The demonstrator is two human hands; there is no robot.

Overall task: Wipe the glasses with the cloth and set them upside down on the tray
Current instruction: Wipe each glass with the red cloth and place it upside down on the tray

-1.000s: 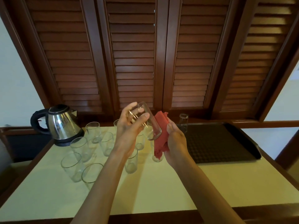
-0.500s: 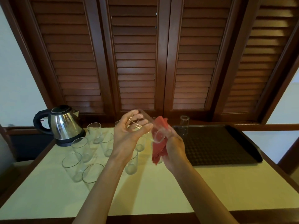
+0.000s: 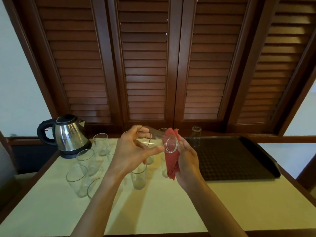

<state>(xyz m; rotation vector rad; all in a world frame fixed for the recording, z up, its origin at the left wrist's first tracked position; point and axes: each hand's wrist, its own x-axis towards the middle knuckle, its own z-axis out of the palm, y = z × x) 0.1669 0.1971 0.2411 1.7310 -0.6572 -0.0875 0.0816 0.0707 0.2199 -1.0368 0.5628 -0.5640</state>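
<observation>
Left hand point(image 3: 135, 149) grips one glass point(image 3: 158, 141) on its side in the air, fingers curled round the mouth end, base pointing right. Right hand point(image 3: 185, 159) clutches the red cloth point(image 3: 171, 162), bunched against that base.

Directly beneath: a cluster of upright glasses point(image 3: 85, 161) on the pale surface point(image 3: 153, 211). One finished glass point(image 3: 196, 136) stands inverted at the far left corner of the dark tray point(image 3: 239, 159).

Risks as I read them:
- The grip sits near the rim only. If I press the cloth hard on the base, the glass could lever out of the fingers and fall onto the cluster below.
- Loose cloth hangs down close to a standing glass; a sweep could tip it.
- Crossing to the tray, my forearm passes over the nearest glasses, so an elbow dip could knock one.
- Kettle point(image 3: 68, 134) stands well to the left, out of the path.
</observation>
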